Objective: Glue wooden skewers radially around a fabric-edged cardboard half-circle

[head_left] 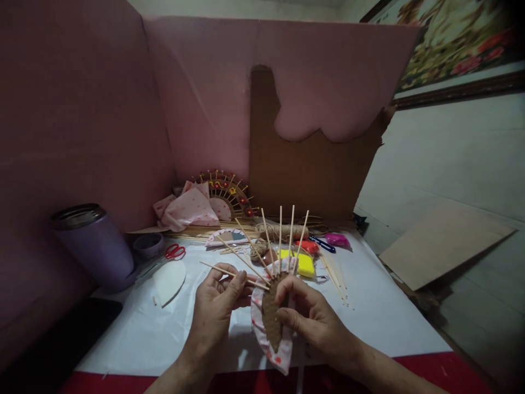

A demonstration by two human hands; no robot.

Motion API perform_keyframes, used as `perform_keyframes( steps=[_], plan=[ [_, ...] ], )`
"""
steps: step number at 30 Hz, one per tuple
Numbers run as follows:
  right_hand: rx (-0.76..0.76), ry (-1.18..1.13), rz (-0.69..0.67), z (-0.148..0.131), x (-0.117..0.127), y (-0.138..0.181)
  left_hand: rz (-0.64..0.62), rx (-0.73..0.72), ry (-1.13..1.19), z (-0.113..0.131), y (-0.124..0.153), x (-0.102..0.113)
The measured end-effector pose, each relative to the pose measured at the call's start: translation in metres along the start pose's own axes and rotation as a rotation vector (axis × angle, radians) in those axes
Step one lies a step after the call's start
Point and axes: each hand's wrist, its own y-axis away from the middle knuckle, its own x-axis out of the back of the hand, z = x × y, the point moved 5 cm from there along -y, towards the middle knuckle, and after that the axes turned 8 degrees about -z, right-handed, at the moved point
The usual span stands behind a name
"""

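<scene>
My right hand (308, 316) grips a cardboard half-disc (270, 320) edged with pink patterned fabric, held on edge above the white sheet (164, 334). Several wooden skewers (280, 235) fan out from its top. My left hand (216, 306) pinches the lowest skewer (229, 272) at the left of the fan, thumb and fingers closed on it.
A purple tumbler (96, 243) stands at left, with red scissors (175, 251) and a white half-disc (168, 280) beside it. Behind lie yellow clay (304, 264), red and magenta clay, twine, loose skewers (334, 276), pink fabric (187, 210) and a decorated skewer fan (225, 191). A pink board walls the back.
</scene>
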Motion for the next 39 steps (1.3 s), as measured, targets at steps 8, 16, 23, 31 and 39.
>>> perform_keyframes(
  steps=[8,16,23,31,39],
  plan=[
    [0.014,-0.009,0.0,-0.002,0.0,-0.001,0.002,-0.003,-0.002,-0.002,0.0,0.003],
    [0.027,0.014,0.003,-0.006,0.0,-0.001,0.005,-0.005,0.023,0.001,-0.001,0.0],
    [0.078,0.03,0.018,-0.012,-0.001,-0.002,0.05,0.022,0.019,-0.001,-0.002,0.003],
    [0.137,-0.103,0.218,-0.007,0.006,0.003,0.071,0.001,0.022,0.001,-0.004,0.009],
    [0.019,-0.373,0.159,-0.012,0.004,-0.005,0.07,-0.022,0.042,0.005,-0.001,0.004]
  ],
)
